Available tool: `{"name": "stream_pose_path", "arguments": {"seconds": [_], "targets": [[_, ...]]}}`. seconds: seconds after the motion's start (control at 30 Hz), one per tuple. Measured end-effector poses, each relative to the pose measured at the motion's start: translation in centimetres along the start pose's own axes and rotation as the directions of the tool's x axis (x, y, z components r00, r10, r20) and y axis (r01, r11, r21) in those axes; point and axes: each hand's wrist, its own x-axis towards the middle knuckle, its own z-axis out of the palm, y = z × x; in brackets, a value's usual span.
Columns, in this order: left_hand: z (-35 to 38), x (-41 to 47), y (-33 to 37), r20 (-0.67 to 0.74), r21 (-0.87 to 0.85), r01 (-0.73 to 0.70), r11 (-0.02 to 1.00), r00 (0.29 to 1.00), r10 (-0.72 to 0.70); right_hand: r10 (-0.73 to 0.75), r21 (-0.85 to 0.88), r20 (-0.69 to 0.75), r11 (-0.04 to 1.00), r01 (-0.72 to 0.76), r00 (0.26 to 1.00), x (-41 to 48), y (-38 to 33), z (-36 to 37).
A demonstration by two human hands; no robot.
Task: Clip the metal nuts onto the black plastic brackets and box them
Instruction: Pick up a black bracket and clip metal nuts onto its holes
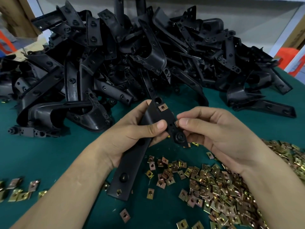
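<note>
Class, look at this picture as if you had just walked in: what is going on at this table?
A person is fitting nuts to a bracket over a green table. The left hand grips a black bracket, while the right hand pinches a metal nut against its edge. One clipped nut already sits near its top end, and a second nut shows at its lower end. Loose nuts lie to the right; a pile of brackets lies behind.

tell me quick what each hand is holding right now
Left hand: closed around the black bracket.
Right hand: pinching a metal nut at the bracket's edge.
</note>
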Motion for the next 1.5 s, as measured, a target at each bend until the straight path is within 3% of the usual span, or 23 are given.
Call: {"name": "stream_pose_path", "arguments": {"seconds": [0.3, 0.53, 0.9, 1.13, 1.3, 1.4, 1.5], "targets": [[-0.1, 0.1, -0.1, -0.005, -0.025, -0.003, 1.0, 1.0, 0.003, 0.033, 0.098, -0.011, 0.995, -0.032, 0.999, 0.1, 0.0, 0.3], [-0.1, 0.1, 0.0, 0.029, 0.035, -0.071, 0.997, 0.997, 0.07, 0.031, 0.024, 0.045, 0.999, -0.033, 0.998, -0.1, -0.2, -0.1], [-0.1, 0.2, -0.2, 0.093, 0.123, -0.03, 0.992, 0.996, 0.018, 0.086, 0.008, 0.114, 0.996, -0.087, 0.99, -0.2, -0.2, -0.5], [-0.3, 0.2, 0.0, 0.064, 0.372, -0.028, 0.928, 0.998, 0.004, 0.133, -0.03, 0.148, 0.991, -0.13, 0.98, 0.0, 0.7, 0.2], [-0.1, 0.4, -0.3, -0.074, 0.326, -0.048, 0.944, 0.994, 0.076, 0.038, -0.089, 0.012, 0.995, -0.037, 0.999, 0.3, 0.9, 0.2], [0.1, 0.4, -0.8, -0.106, 0.315, -0.044, 0.948, 0.991, 0.081, -0.103, -0.28, -0.008, 0.955, 0.096, 0.995, 0.2, 0.9, 0.3], [0.6, 0.3, -0.9, -0.127, 0.239, -0.045, 0.97, 0.989, 0.077, -0.273, -0.516, -0.061, 0.832, 0.204, 0.96, 0.2, 0.6, 0.6]]}}
